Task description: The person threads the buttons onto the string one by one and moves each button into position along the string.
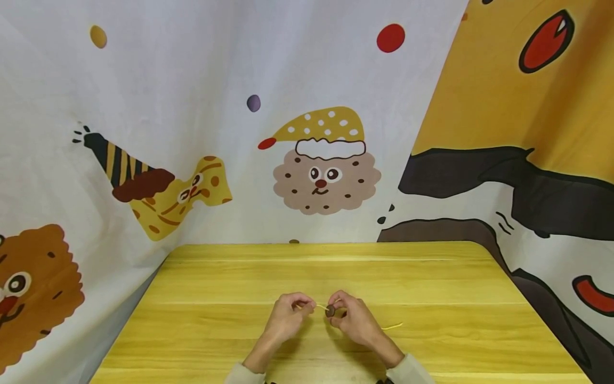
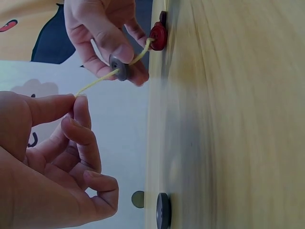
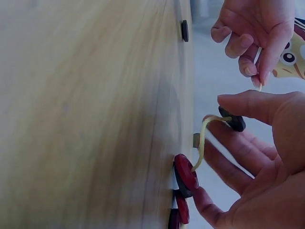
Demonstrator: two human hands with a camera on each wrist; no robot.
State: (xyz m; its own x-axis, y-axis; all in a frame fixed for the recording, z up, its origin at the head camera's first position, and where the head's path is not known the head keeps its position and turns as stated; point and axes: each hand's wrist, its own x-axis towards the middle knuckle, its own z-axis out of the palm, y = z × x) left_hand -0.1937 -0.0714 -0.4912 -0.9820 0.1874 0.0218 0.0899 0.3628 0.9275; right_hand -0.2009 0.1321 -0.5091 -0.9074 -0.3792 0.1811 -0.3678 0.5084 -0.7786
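My left hand pinches a thin yellow cord between thumb and forefinger. Across from it, my right hand holds a dark button between thumb and fingers. The cord passes through this button and spans the short gap between the hands. Behind the button, in the right wrist view, it curves down to a red button beside the right hand's lower fingers. More red and dark buttons line up below that one, close to the tabletop.
A separate dark button lies on the wooden table. A loose cord tail trails right of my right hand. Behind the table hangs a cartoon-printed cloth.
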